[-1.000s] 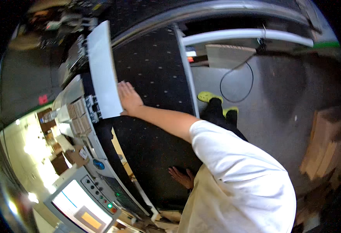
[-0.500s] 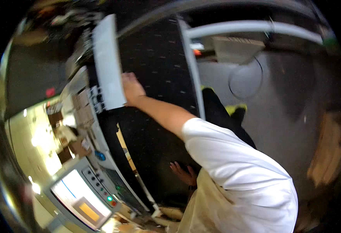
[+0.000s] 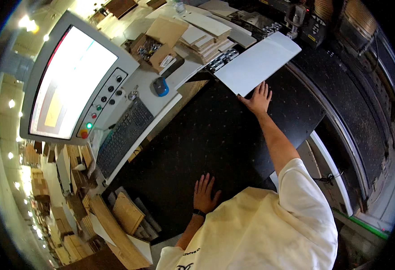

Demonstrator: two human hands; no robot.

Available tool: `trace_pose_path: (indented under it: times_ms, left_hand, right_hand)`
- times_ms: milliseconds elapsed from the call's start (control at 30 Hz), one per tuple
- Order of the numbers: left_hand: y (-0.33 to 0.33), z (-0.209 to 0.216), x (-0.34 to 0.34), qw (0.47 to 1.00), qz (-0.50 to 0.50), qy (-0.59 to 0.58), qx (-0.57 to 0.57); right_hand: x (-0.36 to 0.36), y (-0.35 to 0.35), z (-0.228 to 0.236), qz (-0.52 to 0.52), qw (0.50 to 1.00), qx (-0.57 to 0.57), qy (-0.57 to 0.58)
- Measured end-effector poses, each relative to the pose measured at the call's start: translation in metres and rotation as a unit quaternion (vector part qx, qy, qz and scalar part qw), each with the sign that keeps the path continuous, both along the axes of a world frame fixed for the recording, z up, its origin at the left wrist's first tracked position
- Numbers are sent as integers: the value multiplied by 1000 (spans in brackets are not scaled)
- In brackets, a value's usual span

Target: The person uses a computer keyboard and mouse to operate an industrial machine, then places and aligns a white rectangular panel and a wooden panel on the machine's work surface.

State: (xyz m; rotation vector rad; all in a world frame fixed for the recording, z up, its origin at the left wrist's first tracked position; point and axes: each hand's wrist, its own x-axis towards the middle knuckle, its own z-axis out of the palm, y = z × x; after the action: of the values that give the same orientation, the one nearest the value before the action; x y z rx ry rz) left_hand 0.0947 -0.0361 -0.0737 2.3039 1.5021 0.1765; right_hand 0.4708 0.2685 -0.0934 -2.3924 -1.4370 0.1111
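A long white panel [image 3: 260, 63] lies at the far end of a black table surface [image 3: 175, 139], close to the machine. My right hand [image 3: 258, 100] reaches out to the panel's near long edge. Its fingers are spread along that edge, the thumb close to the near corner, and the palm rests over the black surface. My left hand [image 3: 205, 193] lies flat on the black surface near my body, fingers stretched out and nothing in it. A dark band circles the left wrist.
On the left stand a monitor panel [image 3: 71, 85] with knobs, a keyboard [image 3: 125, 135] and a blue mouse [image 3: 160, 87]. Behind are an open cardboard box [image 3: 154, 49] and stacked boards [image 3: 205, 40]. Machine parts [image 3: 316, 27] fill the far right; wooden pieces [image 3: 127, 213] lie lower left.
The view has swung round, bringing the monitor and machine parts more fully into sight. My right hand stays at the white panel's edge. My left hand still rests on the black surface.
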Motion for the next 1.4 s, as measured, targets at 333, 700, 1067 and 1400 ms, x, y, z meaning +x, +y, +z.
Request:
trace_pose_path:
  times_ms: [333, 700, 1067, 1400]
  left_hand:
    - [0, -4, -5, 1000, -2, 12, -13]
    - [0, -11, -8, 1000, -8, 20, -1]
    - [0, -6, -6, 999, -9, -30, 39]
    - [3, -3, 0, 999, 9, -35, 40]
  right_hand:
    - [-4, -1, -5, -1, 1000, 11, 9]
    - [2, -7, -6, 18, 999, 26, 12]
    - [-61, -196, 14, 396, 910, 99, 74]
    - [-63, -189, 7, 381, 917, 108, 54]
